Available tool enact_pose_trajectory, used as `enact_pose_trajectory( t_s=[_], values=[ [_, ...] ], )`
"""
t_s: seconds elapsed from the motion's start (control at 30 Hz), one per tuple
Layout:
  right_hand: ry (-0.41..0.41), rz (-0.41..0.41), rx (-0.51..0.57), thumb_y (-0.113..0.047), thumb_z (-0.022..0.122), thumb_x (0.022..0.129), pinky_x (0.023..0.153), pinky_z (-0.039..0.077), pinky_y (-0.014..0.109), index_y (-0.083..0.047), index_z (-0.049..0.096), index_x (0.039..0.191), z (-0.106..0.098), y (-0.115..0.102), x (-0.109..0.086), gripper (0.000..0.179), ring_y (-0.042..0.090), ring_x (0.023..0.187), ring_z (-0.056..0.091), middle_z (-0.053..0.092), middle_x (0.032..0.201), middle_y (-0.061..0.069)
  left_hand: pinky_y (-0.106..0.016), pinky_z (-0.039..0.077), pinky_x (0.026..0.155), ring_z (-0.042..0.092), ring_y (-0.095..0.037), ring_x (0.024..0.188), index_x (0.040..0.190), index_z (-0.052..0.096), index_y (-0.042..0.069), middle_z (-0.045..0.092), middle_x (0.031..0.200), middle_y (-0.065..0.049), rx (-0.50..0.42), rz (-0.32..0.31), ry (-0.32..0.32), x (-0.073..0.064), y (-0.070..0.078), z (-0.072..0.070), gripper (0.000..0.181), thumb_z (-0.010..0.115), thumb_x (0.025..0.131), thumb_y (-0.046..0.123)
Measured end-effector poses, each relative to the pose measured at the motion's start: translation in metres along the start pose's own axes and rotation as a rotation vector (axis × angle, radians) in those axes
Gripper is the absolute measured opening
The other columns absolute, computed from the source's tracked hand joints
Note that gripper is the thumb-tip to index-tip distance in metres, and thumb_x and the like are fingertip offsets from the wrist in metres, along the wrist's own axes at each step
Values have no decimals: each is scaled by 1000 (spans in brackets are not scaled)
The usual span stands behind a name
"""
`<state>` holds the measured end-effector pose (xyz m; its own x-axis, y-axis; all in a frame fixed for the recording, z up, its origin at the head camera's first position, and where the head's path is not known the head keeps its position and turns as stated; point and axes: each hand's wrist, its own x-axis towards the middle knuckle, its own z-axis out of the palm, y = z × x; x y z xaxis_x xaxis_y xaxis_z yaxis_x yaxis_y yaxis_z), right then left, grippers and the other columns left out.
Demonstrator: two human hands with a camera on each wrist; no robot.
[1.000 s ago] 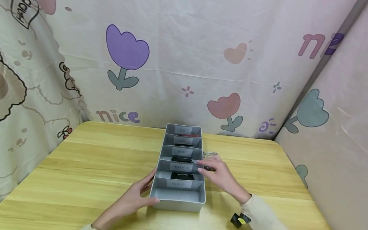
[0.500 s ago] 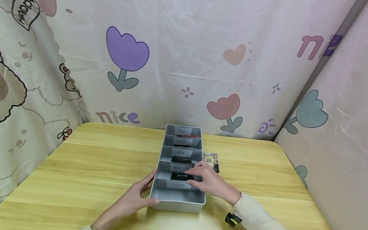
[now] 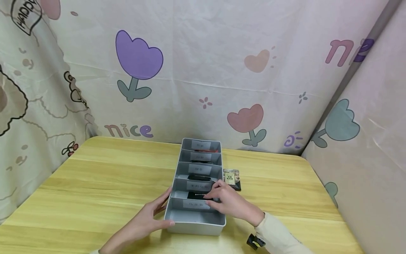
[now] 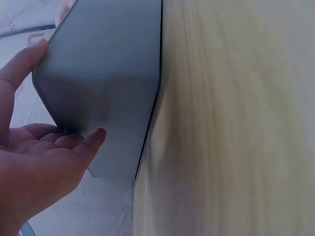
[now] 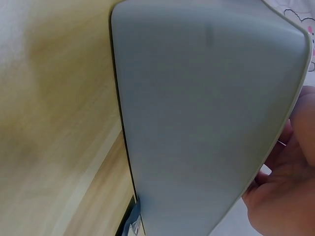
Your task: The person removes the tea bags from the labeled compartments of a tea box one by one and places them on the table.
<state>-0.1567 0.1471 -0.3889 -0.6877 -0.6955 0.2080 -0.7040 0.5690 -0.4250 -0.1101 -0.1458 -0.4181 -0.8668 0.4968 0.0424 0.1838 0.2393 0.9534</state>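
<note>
A long grey divided storage box [image 3: 195, 229] stands on the table, with a paper label in each compartment. My left hand [image 3: 147, 217] holds its near left corner, the thumb on the front rim and the fingers along the left side wall. In the left wrist view the fingertips [image 4: 98, 135] press on the grey wall. My right hand [image 3: 226, 199] reaches over the right rim, thumb and index finger at the right end of a black packet [image 3: 195, 195] in the second compartment from the front. The right wrist view shows that hand [image 5: 283, 172] beyond the rim, its fingertips hidden.
Further back in the box lie another black packet [image 3: 200, 177], a thin dark item [image 3: 202, 162] and a red one [image 3: 206, 151]. A printed food packet [image 3: 232, 179] lies on the table [image 3: 120, 176] close to the box's right side. A patterned curtain [image 3: 190, 70] rises behind.
My right hand has moved forward-left, from the right rim near the third compartment to the black packet in the second, uncovering the printed packet. My left hand stays at the box corner.
</note>
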Motion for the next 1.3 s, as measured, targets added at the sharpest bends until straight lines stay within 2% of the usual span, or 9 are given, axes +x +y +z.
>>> enact_pose_trajectory(
  t_s=[0.23,0.4,0.6,0.77,1.0,1.2,1.3],
  values=[
    [26,-52,-22,-12,70,89,75,46,23,-8,78,92,1,1,-1,10,10,90,50,72,84,-8,-50,30,106,34,-49,131,154,15,2,14,154,-28,-9,-9,-8,1,1,0,90,73,86,16],
    [10,11,23,-12,71,88,72,46,22,-9,78,89,-2,1,0,8,9,87,49,67,81,-11,-47,31,106,33,-48,132,154,15,2,14,154,-27,-12,-9,-8,2,0,0,90,73,86,17],
    [19,88,114,-9,74,85,72,47,23,-9,76,87,-2,0,1,4,8,87,50,62,83,-11,-49,31,106,33,-49,132,154,14,2,13,155,-28,-15,8,-14,3,-2,1,90,72,87,16],
    [62,134,186,-7,76,82,72,49,25,-12,75,87,-1,-1,-1,8,9,87,51,60,87,-11,-46,32,106,33,-49,132,154,15,2,13,155,-27,-16,8,-17,3,-2,1,89,72,87,16],
    [134,164,334,-7,77,81,73,52,34,-13,75,86,-3,-1,-5,8,14,87,56,61,88,-9,-45,32,106,33,-49,132,153,16,0,14,155,-27,-14,9,-11,2,-1,2,89,73,87,16],
    [205,143,387,-7,78,79,78,51,32,-13,75,83,-1,-1,-5,7,11,88,56,64,85,-9,-44,32,107,32,-49,132,153,15,0,13,155,-27,-18,2,-8,1,0,1,89,72,87,16],
    [255,143,427,-7,79,78,84,49,30,-12,75,81,-1,-2,-4,8,16,92,59,66,84,-9,-42,33,107,33,-49,132,153,15,0,13,155,-27,-18,1,-7,0,-1,1,89,72,87,16]
  ],
)
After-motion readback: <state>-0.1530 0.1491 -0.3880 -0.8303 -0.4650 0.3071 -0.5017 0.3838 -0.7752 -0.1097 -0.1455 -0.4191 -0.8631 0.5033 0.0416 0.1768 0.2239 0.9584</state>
